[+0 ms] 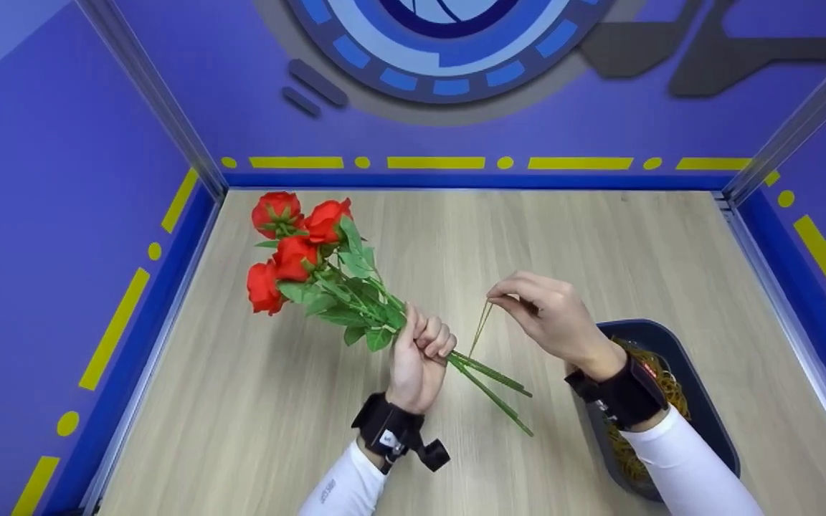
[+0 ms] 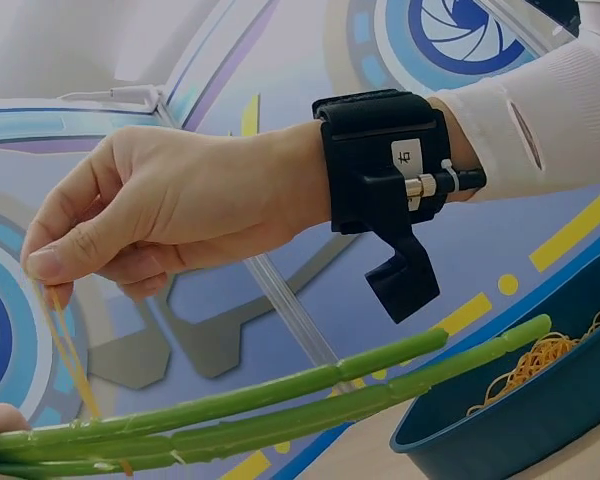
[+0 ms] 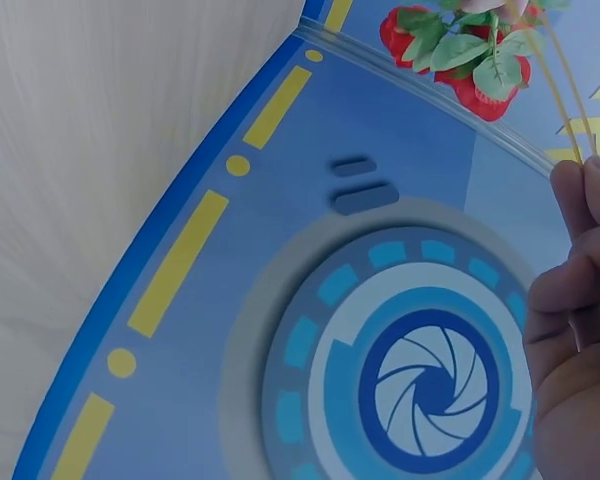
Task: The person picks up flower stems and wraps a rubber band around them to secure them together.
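At four o'clock from the bare right hand (image 1: 546,315): a dark blue, rounded rectangular tub (image 1: 707,423) with thin tan elastic bands (image 1: 624,455) heaped inside, partly hidden under a black wrist strap (image 1: 624,394) and white sleeve (image 1: 692,459). At twelve: a blue printed back panel (image 1: 355,136) with yellow dashes, along the far edge of the pale wood-grain tabletop (image 1: 563,236). At nine and three: matching side panels (image 1: 33,251). Between both hands and the far edge: a wide stretch of tabletop. Curled firmly round green stems (image 2: 310,410): the bare left hand (image 1: 420,358), with four red roses (image 1: 295,258) and leaves at ten o'clock, stem ends at four. Pinched between right thumb and fingertips: a thin golden elastic loop (image 1: 481,327), slanting down to seven, passing behind at least one stem.
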Motion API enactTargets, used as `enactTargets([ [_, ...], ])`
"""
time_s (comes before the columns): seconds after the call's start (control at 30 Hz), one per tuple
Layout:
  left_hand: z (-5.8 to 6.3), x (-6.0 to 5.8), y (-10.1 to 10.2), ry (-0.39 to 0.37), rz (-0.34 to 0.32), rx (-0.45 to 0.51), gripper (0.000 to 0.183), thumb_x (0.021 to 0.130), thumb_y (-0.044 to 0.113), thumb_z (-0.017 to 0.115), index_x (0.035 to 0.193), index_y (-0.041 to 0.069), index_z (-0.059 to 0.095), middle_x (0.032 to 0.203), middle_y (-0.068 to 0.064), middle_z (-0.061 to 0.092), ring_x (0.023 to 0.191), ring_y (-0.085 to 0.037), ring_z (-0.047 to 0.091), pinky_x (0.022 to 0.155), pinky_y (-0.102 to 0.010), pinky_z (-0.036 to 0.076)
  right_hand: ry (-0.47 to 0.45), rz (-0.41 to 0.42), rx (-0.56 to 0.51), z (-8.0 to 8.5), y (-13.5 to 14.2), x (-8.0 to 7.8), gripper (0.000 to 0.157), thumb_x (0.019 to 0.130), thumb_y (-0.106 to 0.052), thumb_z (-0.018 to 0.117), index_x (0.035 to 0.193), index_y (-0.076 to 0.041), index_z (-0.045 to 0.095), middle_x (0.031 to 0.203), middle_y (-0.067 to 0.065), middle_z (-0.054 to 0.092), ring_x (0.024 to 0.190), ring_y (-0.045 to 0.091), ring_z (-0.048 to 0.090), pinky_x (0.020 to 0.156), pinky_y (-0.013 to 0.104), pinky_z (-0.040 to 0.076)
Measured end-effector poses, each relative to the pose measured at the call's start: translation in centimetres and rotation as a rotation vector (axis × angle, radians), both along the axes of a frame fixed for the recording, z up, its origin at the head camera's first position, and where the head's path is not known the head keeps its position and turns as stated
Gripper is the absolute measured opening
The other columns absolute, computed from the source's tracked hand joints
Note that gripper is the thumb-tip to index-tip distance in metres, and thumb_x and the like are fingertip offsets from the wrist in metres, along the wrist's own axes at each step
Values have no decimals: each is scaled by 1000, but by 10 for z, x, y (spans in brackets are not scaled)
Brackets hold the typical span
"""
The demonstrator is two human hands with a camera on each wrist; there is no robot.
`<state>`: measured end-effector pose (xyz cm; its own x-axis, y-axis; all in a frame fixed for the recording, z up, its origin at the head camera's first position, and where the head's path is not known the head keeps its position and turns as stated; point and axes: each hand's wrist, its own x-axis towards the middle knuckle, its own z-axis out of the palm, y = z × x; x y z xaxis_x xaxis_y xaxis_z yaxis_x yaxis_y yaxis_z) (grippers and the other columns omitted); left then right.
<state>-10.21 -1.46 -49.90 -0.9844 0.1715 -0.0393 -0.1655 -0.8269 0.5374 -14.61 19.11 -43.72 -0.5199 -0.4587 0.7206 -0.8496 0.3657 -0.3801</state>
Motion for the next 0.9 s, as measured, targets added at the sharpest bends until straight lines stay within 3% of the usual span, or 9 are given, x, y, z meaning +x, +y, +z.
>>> enactTargets([
  [0.23, 8, 8, -4, 24, -67, -11, 47, 117, 39, 18, 75, 20, 25, 66, 7, 16, 54, -2, 29, 60, -21, 21, 69, -47, 6, 5, 11, -6, 25, 81, 15, 80, 97, -4, 78, 88, 8, 76, 70, 16, 70, 63, 23, 52],
  [0.33, 13, 10, -5, 41, -81, -4, 47, 117, 39, 19, 75, 21, 25, 67, 7, 16, 54, -2, 28, 60, -21, 20, 75, -74, 2, 1, 16, -11, 25, 80, 16, 80, 96, -3, 78, 87, 8, 76, 68, 17, 69, 61, 24, 50],
  [0.57, 24, 13, -6, 59, -87, 3, 47, 117, 41, 19, 75, 20, 24, 67, 8, 16, 54, -3, 26, 61, -22, 19, 44, -149, 19, -30, 23, -24, 22, 84, 11, 81, 99, -5, 78, 89, 6, 76, 62, 11, 59, 58, 20, 44],
  [0.77, 33, 16, -5, 71, -114, 21, 47, 117, 41, 21, 74, 20, 25, 67, 8, 17, 55, -4, 27, 62, -22, 19, 33, -243, 69, -55, 19, -25, 18, 87, 4, 82, 100, -7, 78, 88, 5, 76, 61, 10, 58, 56, 21, 45],
  [0.9, 37, 15, -4, 78, -113, 29, 47, 117, 40, 20, 74, 20, 23, 68, 7, 15, 55, -4, 25, 62, -23, 17, -38, -303, 113, -67, 13, -22, 12, 90, -1, 81, 99, -8, 79, 89, 6, 78, 66, 14, 67, 58, 27, 52],
])
